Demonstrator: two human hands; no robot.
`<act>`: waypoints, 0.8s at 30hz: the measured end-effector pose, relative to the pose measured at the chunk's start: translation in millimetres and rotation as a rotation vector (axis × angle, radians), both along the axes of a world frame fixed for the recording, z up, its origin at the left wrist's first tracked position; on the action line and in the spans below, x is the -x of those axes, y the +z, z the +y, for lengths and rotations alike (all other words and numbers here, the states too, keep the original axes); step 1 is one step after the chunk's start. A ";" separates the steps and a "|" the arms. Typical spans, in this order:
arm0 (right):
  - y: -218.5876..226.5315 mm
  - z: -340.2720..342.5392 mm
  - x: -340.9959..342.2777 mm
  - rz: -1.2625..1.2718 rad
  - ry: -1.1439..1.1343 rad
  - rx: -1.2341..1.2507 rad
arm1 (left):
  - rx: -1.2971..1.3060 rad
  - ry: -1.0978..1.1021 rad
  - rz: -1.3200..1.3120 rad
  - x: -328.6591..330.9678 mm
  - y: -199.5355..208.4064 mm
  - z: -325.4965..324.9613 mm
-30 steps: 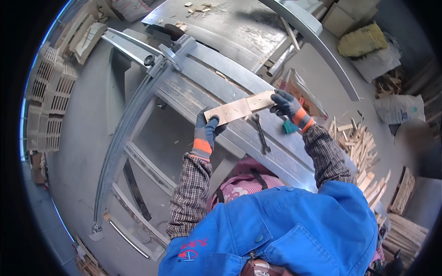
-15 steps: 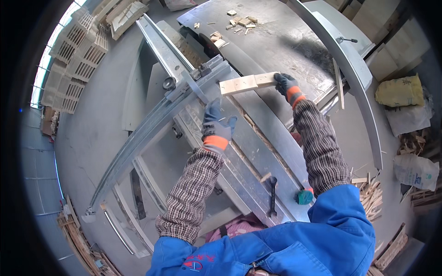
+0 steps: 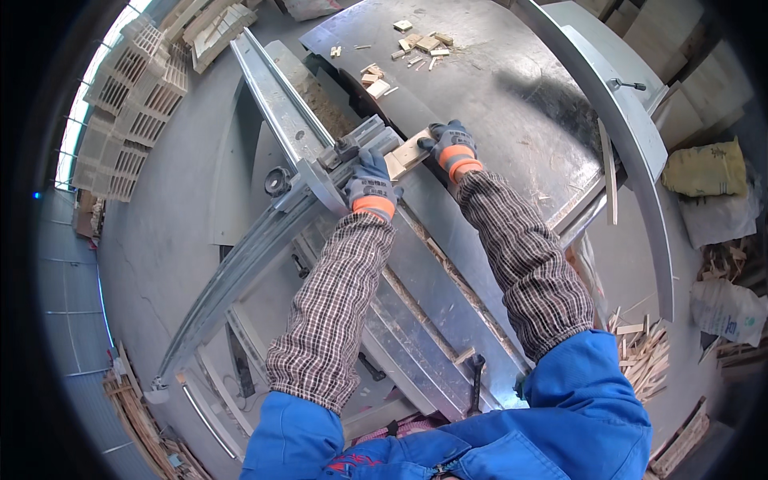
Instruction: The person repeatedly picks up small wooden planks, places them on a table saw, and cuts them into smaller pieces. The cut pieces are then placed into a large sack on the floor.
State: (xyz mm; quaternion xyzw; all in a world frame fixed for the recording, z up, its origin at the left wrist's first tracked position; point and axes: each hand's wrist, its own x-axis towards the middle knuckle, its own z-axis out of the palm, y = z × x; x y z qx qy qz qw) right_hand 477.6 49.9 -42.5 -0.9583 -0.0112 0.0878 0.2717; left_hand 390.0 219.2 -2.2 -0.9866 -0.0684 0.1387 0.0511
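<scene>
A short, pale wooden board [image 3: 410, 155] lies across the metal saw table [image 3: 472, 264], close to the crosswise metal fence [image 3: 320, 182]. My right hand [image 3: 451, 146], in a grey-blue glove with an orange cuff, is closed round its right end. At the board's left end is my left hand [image 3: 372, 186], gloved alike, its fingers bent over the fence and against the wood. Its thumb is mostly hidden. A dark slot runs along the table just beyond the board.
Wood offcuts [image 3: 428, 44] lie on the far table. A curved grey guard arm [image 3: 632, 160] arches over the right side. A wrench [image 3: 476, 382] rests on the near table. Stacked pallets [image 3: 136, 104] stand at the left, sacks [image 3: 708, 172] and wood scraps [image 3: 644, 360] at the right.
My right hand has moved left with the board, bringing it down to the fence. My left hand, open and apart from the board before, has come up to its left end.
</scene>
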 end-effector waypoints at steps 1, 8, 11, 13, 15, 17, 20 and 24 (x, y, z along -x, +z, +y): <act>-0.1 -1.0 -0.4 -0.002 -0.025 -0.034 | 0.018 0.014 -0.012 -2.2 -0.2 -3.7; -34.7 -9.4 -2.4 -0.161 -0.085 -0.239 | -0.042 -0.046 -0.046 -26.1 -7.4 -0.6; -47.4 -14.5 -2.0 -0.245 -0.035 -0.340 | -0.074 0.021 0.033 -36.4 -6.0 -4.9; -51.0 -20.2 4.5 -0.236 -0.051 -0.442 | -0.025 0.057 0.034 -37.8 -4.0 -6.1; -52.7 -16.1 9.3 -0.256 -0.041 -0.589 | 0.042 0.069 0.009 -40.7 -10.4 5.9; -55.5 -8.8 21.6 -0.214 -0.137 -0.691 | 0.066 0.059 -0.012 -44.0 -16.8 11.8; -73.6 -17.3 32.2 -0.304 -0.262 -0.747 | 0.017 -0.043 -0.011 -55.2 -7.1 1.0; -88.1 -19.7 49.6 -0.122 -0.371 -0.958 | -0.029 -0.065 0.022 -67.2 -13.4 10.3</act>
